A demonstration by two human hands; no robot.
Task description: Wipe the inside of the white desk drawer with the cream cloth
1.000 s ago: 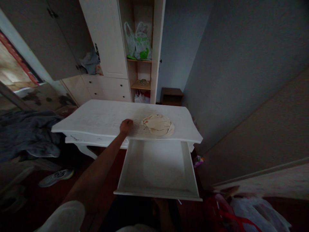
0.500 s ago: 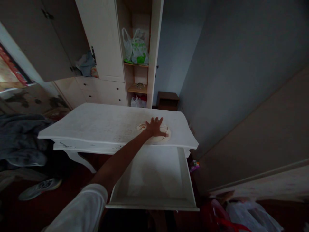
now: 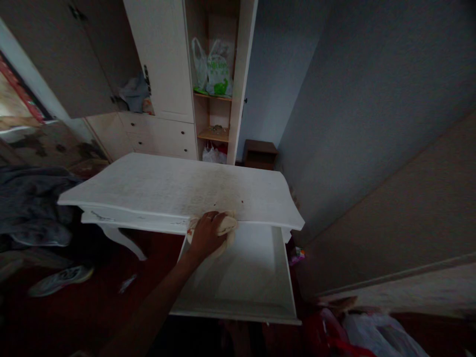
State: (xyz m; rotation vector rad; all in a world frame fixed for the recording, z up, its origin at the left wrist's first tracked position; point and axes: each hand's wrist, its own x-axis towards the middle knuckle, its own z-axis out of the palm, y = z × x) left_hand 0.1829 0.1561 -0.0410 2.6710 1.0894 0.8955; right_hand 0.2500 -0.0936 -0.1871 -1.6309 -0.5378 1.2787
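My left hand grips a bunched cream cloth at the front edge of a white table. Part of the cloth hangs over the pulled-out white drawer. A greyish, smudged patch marks the tabletop behind my hand, with a couple of small dark specks on it. Inside the drawer I see only its pale bottom and sides. My right hand is out of sight.
Behind the table stands a cream wardrobe with an open door and plastic bags on its shelf. Dark clothes and a shoe lie at left. Bags sit on the floor at lower right.
My left hand, spread flat on the cloth on the tabletop, has moved toward me and left to the front edge. Its fingers have closed round the cloth, gathering it up.
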